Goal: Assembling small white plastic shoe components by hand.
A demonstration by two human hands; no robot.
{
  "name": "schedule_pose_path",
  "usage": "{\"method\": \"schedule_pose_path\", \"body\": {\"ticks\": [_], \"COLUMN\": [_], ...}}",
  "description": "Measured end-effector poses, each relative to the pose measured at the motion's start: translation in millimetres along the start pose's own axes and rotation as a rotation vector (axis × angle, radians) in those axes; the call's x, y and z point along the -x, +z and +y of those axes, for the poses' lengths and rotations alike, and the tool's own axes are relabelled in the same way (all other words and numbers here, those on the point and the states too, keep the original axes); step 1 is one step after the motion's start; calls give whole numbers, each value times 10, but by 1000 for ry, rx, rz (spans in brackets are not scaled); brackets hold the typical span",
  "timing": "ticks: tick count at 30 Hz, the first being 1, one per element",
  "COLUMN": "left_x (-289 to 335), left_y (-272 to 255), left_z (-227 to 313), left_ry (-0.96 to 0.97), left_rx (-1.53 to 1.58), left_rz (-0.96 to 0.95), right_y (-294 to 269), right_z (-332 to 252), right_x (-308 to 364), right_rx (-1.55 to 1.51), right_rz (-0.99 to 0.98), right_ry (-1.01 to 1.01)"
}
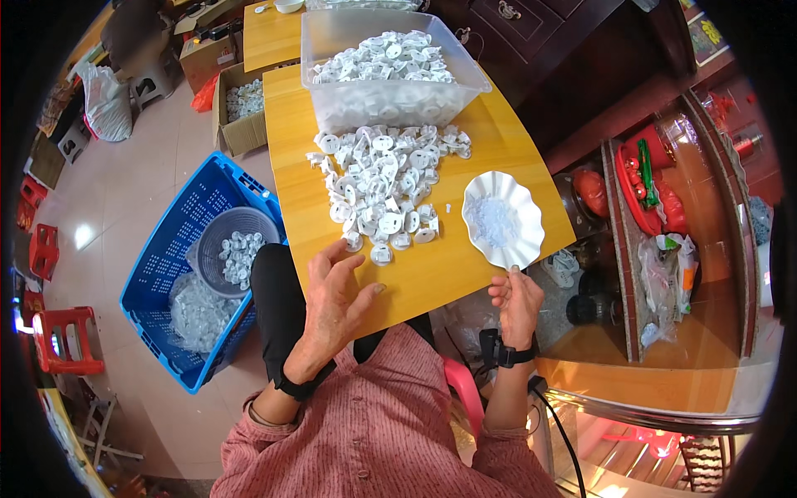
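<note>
Loose white plastic parts (386, 170), small and round-faced with slots or holes, lie heaped on the yellow wooden tabletop (407, 290). My left hand (334, 290) is at the heap's near left edge, fingers spread and fingertips close to the nearest parts; it holds nothing that I can see. My right hand (519, 303) is closed in a pinch at the near rim of a white scalloped dish (531, 220). Whether the fingers grip the rim or a tiny piece cannot be made out. Small clear or whitish pieces (496, 220) lie in the dish.
A translucent bin (390, 104) full of similar parts stands beyond the heap. On the floor at left, a blue crate (162, 257) holds a grey basket (220, 228) and a bag of parts (199, 311). A cardboard box (241, 137) lies farther off. Shelves (631, 274) stand at right.
</note>
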State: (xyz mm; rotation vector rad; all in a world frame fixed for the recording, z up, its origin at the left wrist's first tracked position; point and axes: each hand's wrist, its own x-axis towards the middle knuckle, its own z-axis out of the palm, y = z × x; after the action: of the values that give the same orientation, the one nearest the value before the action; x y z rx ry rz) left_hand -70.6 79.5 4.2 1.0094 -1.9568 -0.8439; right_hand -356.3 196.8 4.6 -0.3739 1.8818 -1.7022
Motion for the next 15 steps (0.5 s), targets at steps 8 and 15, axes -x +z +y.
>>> {"method": "schedule_pose_path", "body": {"ticks": [8,15], "left_x": [22,50], "left_y": [-10,16], "left_z": [-3,-12], "left_ry": [-40,-34], "left_rx": [48,36], "left_rz": [2,39], "right_y": [293,788], "right_z": [-239,-322], "right_x": [388,139], "right_rx": [310,1098], "right_rz": [-70,-86], "right_ry": [-168,-954]}}
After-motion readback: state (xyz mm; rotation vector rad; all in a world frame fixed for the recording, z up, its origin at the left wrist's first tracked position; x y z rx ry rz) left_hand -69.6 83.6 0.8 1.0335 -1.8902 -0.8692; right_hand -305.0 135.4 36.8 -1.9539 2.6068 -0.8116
